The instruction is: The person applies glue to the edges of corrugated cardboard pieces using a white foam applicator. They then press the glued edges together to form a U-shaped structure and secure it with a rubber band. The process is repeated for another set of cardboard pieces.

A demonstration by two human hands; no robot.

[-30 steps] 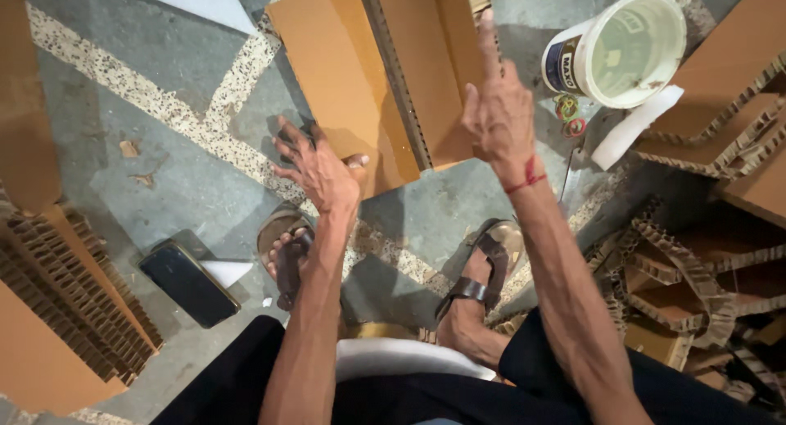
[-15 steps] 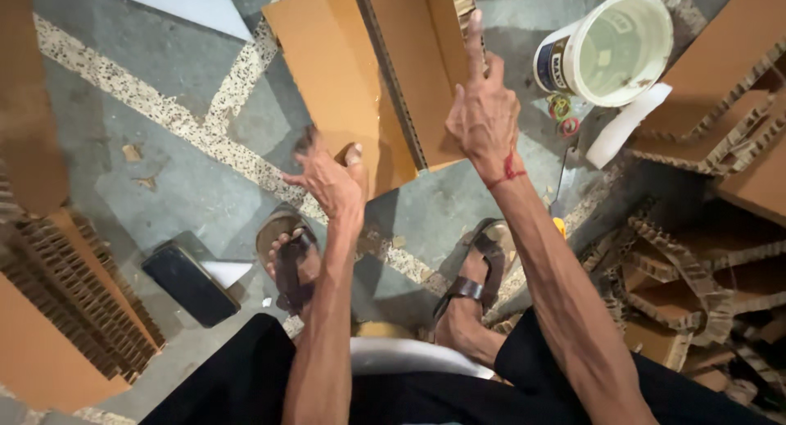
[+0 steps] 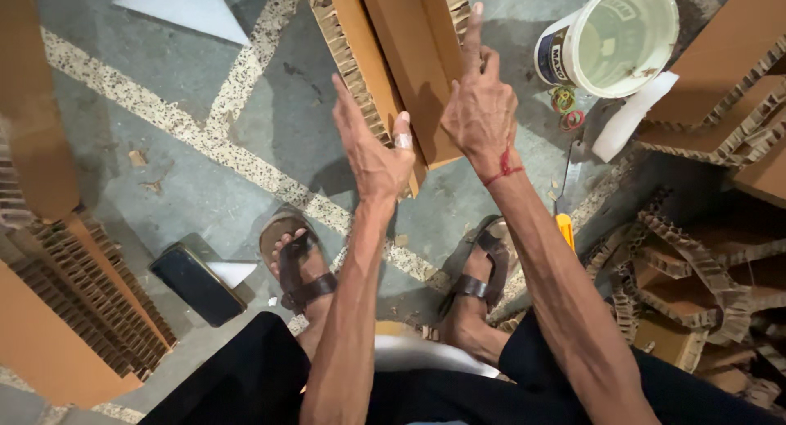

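Overhead, a head-worn camera looks down at a seated person's two bare arms reaching forward over a speckled stone floor [image 3: 164,179]. The left hand [image 3: 372,151] is open, fingers straight and together, thumb spread and wrapped in a pale bandage; its palm side seems to press against the lower edge of a brown cardboard panel [image 3: 385,73] with a honeycomb core, which stretches away toward twelve o'clock. The right hand [image 3: 479,106] is also open, first finger pointing up along a second panel [image 3: 430,32] just beside the first, the other fingers loosely bent. Whether it grips anything cannot be told; neither hand closes around the board. A red thread [image 3: 503,169] circles the right wrist.

At one o'clock stands a white bucket [image 3: 618,36] of pale liquid, with small rubber bands [image 3: 565,106] on the floor beside it. At three o'clock lies a yellow-handled cutter [image 3: 565,220], near the right sandal [image 3: 479,269]. Honeycomb scraps [image 3: 688,269] pile up at four o'clock, more cardboard stacks [image 3: 82,310] at eight o'clock, and a dark phone [image 3: 196,284] lies at seven o'clock by the left sandal [image 3: 295,265].

Risks, judging from this layout: with only flat, open hands on them, the panels could slip sideways and go out of line. A hard push toward one o'clock might tip the bucket and wet the board. The cutter near the foot could nick a toe if the leg shifts, and the rough honeycomb edge could scrape the bandaged thumb.
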